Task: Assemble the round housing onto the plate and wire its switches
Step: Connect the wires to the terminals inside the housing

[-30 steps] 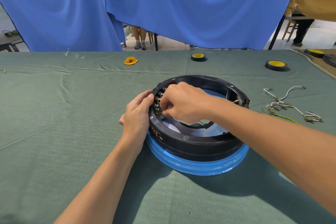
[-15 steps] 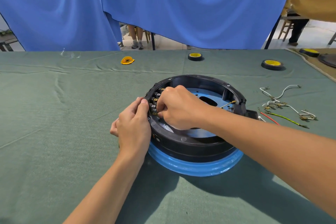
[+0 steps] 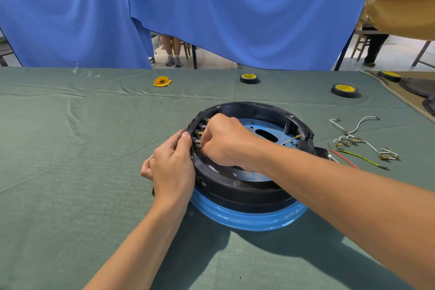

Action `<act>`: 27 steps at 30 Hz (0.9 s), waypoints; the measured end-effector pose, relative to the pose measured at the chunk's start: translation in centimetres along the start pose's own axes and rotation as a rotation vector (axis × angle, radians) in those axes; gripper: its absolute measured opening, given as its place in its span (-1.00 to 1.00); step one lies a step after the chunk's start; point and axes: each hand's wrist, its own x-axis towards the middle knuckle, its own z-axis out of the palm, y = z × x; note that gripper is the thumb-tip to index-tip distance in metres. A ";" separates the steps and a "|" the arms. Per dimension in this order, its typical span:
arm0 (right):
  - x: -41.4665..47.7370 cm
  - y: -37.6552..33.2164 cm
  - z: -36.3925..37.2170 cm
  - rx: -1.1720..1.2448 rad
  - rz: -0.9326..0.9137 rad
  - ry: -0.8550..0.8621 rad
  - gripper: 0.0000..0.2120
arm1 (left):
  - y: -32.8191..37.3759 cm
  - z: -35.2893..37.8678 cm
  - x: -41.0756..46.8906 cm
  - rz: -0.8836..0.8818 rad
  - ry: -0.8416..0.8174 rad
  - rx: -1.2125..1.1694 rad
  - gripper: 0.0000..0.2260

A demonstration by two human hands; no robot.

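A black round housing (image 3: 249,192) sits on a blue plate (image 3: 247,220) on the green cloth. A row of switches (image 3: 199,133) with brass terminals lines the housing's inner left wall. My left hand (image 3: 173,167) grips the housing's outer left rim, thumb on top of the edge. My right hand (image 3: 227,141) reaches inside with fingers curled at the switch terminals; what it pinches is hidden. A white wire (image 3: 290,140) with a brass end lies inside at the right.
Loose white, red and green-yellow wires (image 3: 360,146) lie to the right of the housing. Two black-and-yellow tape rolls (image 3: 249,77) (image 3: 344,90) and a yellow scrap (image 3: 162,81) sit farther back. Blue curtains hang behind the table.
My left hand slid a little down and left along the housing rim. My right hand stayed at the switches. The view shifted, showing more of the blue plate inside.
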 end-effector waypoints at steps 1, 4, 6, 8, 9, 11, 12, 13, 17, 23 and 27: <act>0.0 0.1 0.0 -0.002 -0.006 0.004 -0.84 | 0.0 0.0 0.0 0.005 0.009 0.003 -0.70; -0.4 0.3 -0.1 -0.034 -0.066 0.021 -0.88 | 0.1 0.2 -0.3 0.040 0.024 0.031 -0.69; -0.6 0.3 -0.2 -0.075 -0.107 0.057 -0.89 | 0.1 0.2 -0.4 0.063 0.042 0.060 -0.69; -0.8 0.2 -0.2 -0.121 -0.133 0.092 -0.89 | 0.1 0.2 -0.3 0.063 0.054 0.076 -0.69; -0.8 0.2 -0.3 -0.138 -0.142 0.096 -0.88 | 0.0 0.2 -0.3 0.058 0.059 0.084 -0.68; -0.9 0.2 -0.3 -0.153 -0.158 0.090 -0.90 | 0.0 0.3 -0.4 0.052 0.067 0.104 -0.66; -1.0 0.1 -0.2 -0.161 -0.166 0.092 -0.90 | 0.1 0.3 -0.4 0.045 0.074 0.108 -0.66; -1.0 0.1 0.0 -0.170 -0.170 0.100 -0.89 | 0.2 0.3 -0.5 0.038 0.088 0.110 -0.67; -1.2 -0.5 0.5 -0.190 -0.143 0.145 -0.88 | 0.6 0.3 -0.6 -0.008 0.087 0.092 -0.73; -1.2 -0.5 -0.4 -0.189 -0.112 0.068 -0.82 | 0.5 -0.2 -0.3 0.046 0.010 0.141 -0.66; -2.7 1.3 -2.9 -0.261 -0.159 0.275 -0.82 | 1.7 -1.4 1.2 -0.018 -0.110 0.144 -0.77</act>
